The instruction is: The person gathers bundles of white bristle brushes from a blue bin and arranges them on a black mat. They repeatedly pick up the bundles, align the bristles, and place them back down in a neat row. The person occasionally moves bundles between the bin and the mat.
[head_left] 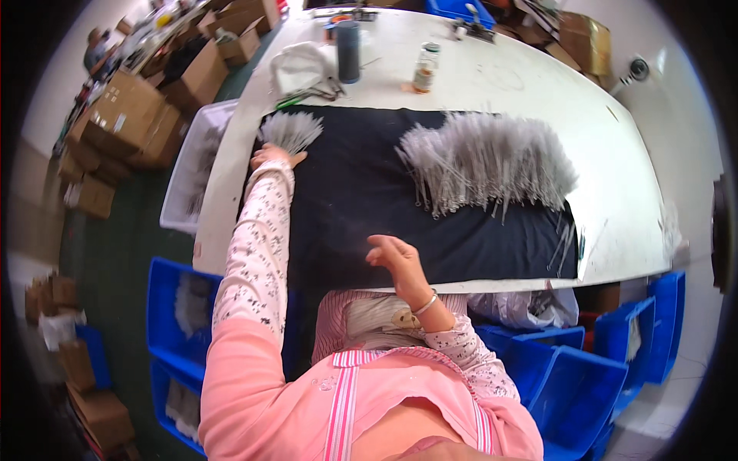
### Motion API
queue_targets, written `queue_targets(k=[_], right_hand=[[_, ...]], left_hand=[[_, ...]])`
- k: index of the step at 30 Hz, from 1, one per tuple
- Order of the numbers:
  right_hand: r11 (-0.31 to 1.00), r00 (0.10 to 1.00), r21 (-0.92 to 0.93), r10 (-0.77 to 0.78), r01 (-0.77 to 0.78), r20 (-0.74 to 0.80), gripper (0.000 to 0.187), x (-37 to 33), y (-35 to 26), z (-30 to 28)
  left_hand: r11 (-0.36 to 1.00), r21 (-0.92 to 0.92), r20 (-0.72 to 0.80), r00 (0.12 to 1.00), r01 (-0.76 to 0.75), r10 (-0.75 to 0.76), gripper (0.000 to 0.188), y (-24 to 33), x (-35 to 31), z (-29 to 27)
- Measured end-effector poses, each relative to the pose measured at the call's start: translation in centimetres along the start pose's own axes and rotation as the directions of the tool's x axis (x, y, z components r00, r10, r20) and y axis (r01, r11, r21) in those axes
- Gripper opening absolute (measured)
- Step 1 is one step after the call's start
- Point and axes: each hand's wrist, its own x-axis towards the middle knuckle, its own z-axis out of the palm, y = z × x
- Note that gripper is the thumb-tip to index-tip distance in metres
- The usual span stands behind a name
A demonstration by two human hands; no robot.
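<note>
At the far left of the black cloth (346, 207), my left hand (275, 156) is closed round the lower ends of a small bundle of thin wire brushes (296, 132). Their pale bristles fan out beyond my fingers, and my thumb points to the right. My right hand (398, 265) hovers over the cloth's near edge, fingers loosely bent and apart, with nothing in it. To the right lies a big pile of the same brushes (492, 157), bristles toward the far side and looped wire ends toward me. Several loose brushes (565, 244) lie at the cloth's right corner.
On the white table (507, 77) stand a dark cylinder (348, 52) and a clear bottle (426, 67), near a white cloth bag (301, 69) and green-handled pliers (296, 98). Blue bins (573, 392) sit below on both sides. A white crate (181, 184) and cardboard boxes (127, 115) are left.
</note>
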Motion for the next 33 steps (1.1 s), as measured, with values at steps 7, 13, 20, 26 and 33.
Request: queue_targets(k=[7, 13, 20, 26, 33], right_hand=[[0.998, 0.999, -0.062, -0.018, 0.020, 0.042, 0.030, -0.1, -0.7, 0.4], [0.993, 1.000, -0.119, -0.006, 0.009, 0.024, 0.029, -0.8, -0.1, -0.3], [0.930, 0.977, -0.340, -0.188, 0.143, -0.102, 0.022, -1.2, -2.9, -5.3], [0.810, 0.908, -0.525, -0.391, 0.261, -0.152, 0.019, -0.7, -5.7, -10.1], [0.428, 0.662, -0.878, -0.725, 0.216, -0.190, 0.025, 3.3, -11.1, -13.4]], left_hand=[[0.980, -0.133, 0.101, 0.981, -0.149, 0.163, 0.112, -0.8, 0.0, -1.2], [0.949, -0.253, 0.046, 0.977, -0.190, 0.208, 0.123, -2.0, 1.2, 0.0], [0.984, -0.111, -0.123, 0.985, -0.136, 0.123, 0.116, -1.9, -3.6, -1.1], [0.968, 0.145, -0.272, 0.932, -0.205, 0.238, 0.114, -1.3, -5.9, -2.3], [0.546, -0.463, -0.208, 0.685, -0.698, 0.698, 0.086, 5.5, -13.1, -3.4]])
